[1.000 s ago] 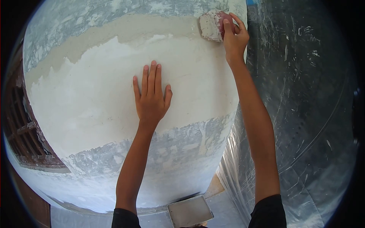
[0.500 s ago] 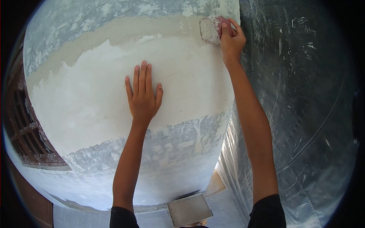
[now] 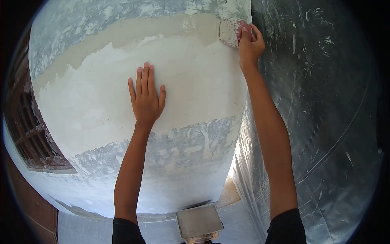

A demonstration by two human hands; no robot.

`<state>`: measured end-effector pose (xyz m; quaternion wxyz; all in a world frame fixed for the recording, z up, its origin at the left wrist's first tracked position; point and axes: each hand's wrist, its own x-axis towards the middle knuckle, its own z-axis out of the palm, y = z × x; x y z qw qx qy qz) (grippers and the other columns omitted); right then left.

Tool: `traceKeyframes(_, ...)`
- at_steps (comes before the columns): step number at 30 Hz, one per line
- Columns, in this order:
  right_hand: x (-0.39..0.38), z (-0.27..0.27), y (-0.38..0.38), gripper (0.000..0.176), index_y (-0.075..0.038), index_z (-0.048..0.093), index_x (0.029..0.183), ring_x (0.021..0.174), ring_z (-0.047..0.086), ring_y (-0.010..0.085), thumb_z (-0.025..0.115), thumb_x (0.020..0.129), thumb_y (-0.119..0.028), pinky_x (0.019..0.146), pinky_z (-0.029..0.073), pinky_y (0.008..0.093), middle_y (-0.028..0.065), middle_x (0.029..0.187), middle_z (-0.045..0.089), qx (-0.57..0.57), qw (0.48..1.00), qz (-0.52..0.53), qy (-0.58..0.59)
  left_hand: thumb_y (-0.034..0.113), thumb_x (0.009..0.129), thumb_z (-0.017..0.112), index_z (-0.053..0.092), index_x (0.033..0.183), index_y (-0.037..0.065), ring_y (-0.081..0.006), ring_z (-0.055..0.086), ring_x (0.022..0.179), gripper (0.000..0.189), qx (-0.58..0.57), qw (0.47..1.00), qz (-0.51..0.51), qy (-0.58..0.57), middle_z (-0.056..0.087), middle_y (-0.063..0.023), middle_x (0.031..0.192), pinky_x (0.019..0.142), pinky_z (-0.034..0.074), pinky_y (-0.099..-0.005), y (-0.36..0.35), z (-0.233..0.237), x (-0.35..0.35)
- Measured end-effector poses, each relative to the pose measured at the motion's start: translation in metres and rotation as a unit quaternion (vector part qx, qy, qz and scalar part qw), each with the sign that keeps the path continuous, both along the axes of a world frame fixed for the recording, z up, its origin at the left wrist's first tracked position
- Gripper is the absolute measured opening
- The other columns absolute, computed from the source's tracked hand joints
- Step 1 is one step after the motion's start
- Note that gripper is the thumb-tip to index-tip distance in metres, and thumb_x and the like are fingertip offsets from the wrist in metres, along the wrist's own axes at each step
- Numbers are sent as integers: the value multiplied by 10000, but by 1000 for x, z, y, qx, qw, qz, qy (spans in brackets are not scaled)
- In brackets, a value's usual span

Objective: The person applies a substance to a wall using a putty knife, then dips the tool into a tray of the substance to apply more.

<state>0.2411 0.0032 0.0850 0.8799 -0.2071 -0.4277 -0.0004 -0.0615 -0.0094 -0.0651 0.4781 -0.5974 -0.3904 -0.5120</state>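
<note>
block: on my feed the plaster-caked block is upper right of centre, near the top of the frame, pressed flat on the wall right at its corner edge
right hand: the right hand is curled round the block's reddish back, fingers wrapped over it; can't make out the thumb
left hand: the left hand lies flat on the wall mid-frame, fingers close together pointing up, thumb out to the side, holding nothing
wall: the wall has a pale smooth band, a greyer strip above, patchy blue-grey below
plastic: a clear plastic sheet fills the right side, flecked white
tray: a grey tray at bottom centre, between the two forearms
window: a dark window grille at far left
</note>
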Motion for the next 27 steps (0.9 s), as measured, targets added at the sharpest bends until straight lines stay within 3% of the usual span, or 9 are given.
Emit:
traceKeyframes(6, 21, -50, -8, 329, -33, 642, 1308, 954, 695, 147, 678, 987, -92, 837, 539, 279, 122, 1081, 745, 3, 998, 56, 35, 277, 1031, 533, 342, 1610, 60, -280, 300, 1560, 647, -21, 1000, -10, -2, 349, -91, 1675, 1274, 166, -519, -4, -7, 2)
traceKeyframes(9, 22, -86, -15, 332, -39, 641, 1314, 902, 676, 118, 679, 988, -88, 810, 521, 257, 90, 1018, 746, -10, 996, 83, 22, 265, 1031, 550, 325, 1616, 57, -289, 285, 1565, 661, -36, 999, -26, -3, 336, -99, 1680, 1268, 190, -526, -11, -11, 3)
traceKeyframes(14, 12, -149, -41, 344, -47, 632, 1330, 728, 577, 32, 685, 996, -115, 645, 446, 207, 11, 866, 724, -144, 982, 118, -34, 255, 1026, 573, 313, 1622, 69, -298, 268, 1571, 677, -76, 996, -51, -6, 319, -105, 1686, 1256, 234, -533, -32, -20, 2)
traceKeyframes(16, 0, -169, -51, 338, -59, 638, 1328, 682, 554, 17, 684, 1000, -128, 600, 418, 204, -6, 836, 720, -146, 981, 124, -36, 260, 1035, 557, 305, 1624, 75, -307, 263, 1571, 666, -117, 990, -80, -12, 304, -101, 1692, 1259, 231, -535, -38, -30, 0)
traceKeyframes(21, -35, -222, -83, 354, -67, 628, 1349, 703, 572, 25, 684, 1006, -137, 609, 441, 207, 3, 872, 732, -226, 963, 144, -38, 260, 1043, 539, 318, 1613, 54, -323, 288, 1559, 645, -198, 971, -135, -13, 321, -130, 1678, 1261, 232, -531, -65, -81, -12)
traceKeyframes(27, -79, -316, -105, 374, -70, 616, 1370, 752, 596, 42, 685, 1012, -158, 653, 466, 218, 22, 904, 740, -307, 935, 177, -23, 241, 1050, 540, 344, 1594, 20, -346, 343, 1531, 620, -303, 934, -187, -12, 399, -173, 1629, 1255, 255, -529, -100, -198, -46)
